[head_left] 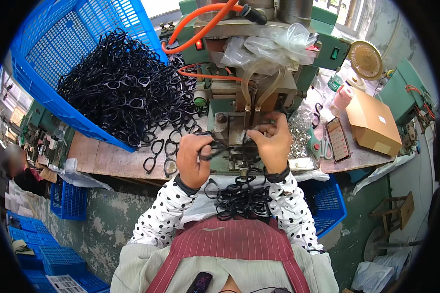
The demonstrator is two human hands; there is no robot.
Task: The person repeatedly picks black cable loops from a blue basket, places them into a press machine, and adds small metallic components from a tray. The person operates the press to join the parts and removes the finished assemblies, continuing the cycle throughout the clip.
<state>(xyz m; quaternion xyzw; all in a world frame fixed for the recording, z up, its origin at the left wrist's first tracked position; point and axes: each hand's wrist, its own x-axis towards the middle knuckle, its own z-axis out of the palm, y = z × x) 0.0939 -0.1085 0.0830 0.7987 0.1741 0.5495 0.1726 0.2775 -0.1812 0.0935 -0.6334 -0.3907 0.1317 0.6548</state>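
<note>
**Black plastic eyeglass frame point(219, 145) seemingly mid-work**

The left hand point(192, 157) grasps it before the green-and-grey metal machine point(278, 83); whether the right hand point(274, 142) pinches anything, I cannot tell. Heaped frames point(127, 90), likely remaining, spill from the blue plastic basket point(90, 128).

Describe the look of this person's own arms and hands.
The left hand and right hand are bare, without gloves. The sleeves are white with black polka dots, ending in dark, gathered cuffs.

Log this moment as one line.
left hand: holding black eyeglass frame | right hand: at grey metal fixture, grip unclear | heap of black frames: in and beside tilted blue plastic mesh crate
</note>
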